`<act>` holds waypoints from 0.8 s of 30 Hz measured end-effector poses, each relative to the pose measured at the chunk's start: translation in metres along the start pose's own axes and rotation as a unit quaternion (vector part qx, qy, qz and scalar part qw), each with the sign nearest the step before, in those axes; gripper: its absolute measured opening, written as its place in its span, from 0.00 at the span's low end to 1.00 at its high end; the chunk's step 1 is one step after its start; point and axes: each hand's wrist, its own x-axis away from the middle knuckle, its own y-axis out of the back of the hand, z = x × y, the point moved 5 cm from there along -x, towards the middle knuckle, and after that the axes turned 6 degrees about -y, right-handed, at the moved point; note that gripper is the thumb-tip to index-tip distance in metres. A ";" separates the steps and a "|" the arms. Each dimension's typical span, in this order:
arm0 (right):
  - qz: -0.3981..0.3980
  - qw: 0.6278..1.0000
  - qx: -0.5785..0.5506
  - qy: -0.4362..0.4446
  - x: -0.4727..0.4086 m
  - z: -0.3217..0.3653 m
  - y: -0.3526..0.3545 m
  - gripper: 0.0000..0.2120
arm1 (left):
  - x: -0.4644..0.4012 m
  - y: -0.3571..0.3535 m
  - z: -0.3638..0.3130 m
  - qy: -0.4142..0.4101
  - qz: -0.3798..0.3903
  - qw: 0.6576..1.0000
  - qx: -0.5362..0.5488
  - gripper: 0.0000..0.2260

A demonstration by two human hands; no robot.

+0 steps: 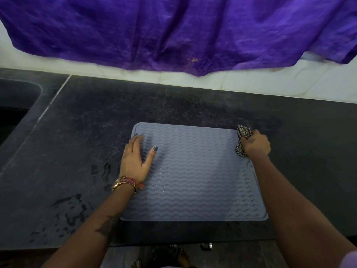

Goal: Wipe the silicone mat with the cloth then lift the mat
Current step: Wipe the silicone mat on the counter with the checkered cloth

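Far left, a sink basin (17, 95) is sunk into the dark stone counter (92, 117), with wet streaks (71, 209) on the stone near the front edge. Left forearm comes in from the bottom left, angled up and right, a watch and thread band (126, 183) on the wrist. Left hand (135, 157) lies palm down on the mat's left edge, fingers straight and close together pointing away, thumb splayed right onto the ridges; it presses flat and grips nothing. The grey-blue silicone mat (193, 176) lies flat on the counter near the front edge, wavy ribs across it. Right forearm runs up along the mat's right edge from the bottom right. Right hand (256, 143) sits at the far right corner of the mat, fingers curled tight round a bunched checkered cloth (242, 140), which touches the mat's corner. Hands are well apart, one at each side of the mat. Behind, purple fabric (173, 31) hangs over the white wall (251, 84).
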 end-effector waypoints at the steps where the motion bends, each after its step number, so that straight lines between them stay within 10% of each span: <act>1: 0.004 1.000 0.003 -0.006 0.004 -0.003 0.000 0.21 | 0.000 0.000 0.000 -0.001 0.001 1.000 -0.001 0.36; 6: 0.058 0.998 -0.020 -0.024 0.015 -0.037 0.012 0.20 | -0.001 -0.001 0.001 -0.003 0.002 1.000 -0.003 0.37; 8: 0.134 0.970 -0.189 -0.076 0.011 -0.057 0.018 0.18 | -0.001 -0.002 0.001 -0.004 0.003 1.000 -0.007 0.37; 14: 0.298 0.641 -0.677 -0.204 0.018 -0.064 0.014 0.18 | -0.002 -0.005 0.003 -0.006 0.013 1.000 -0.023 0.38; 18: 0.289 0.744 -0.589 -0.129 0.015 -0.032 -0.001 0.14 | -0.003 -0.007 0.003 -0.019 0.019 0.998 -0.057 0.38; 24: 0.012 0.962 -0.273 -0.010 -0.009 -0.004 0.004 0.21 | -0.003 -0.008 0.004 -0.035 0.022 0.996 -0.080 0.37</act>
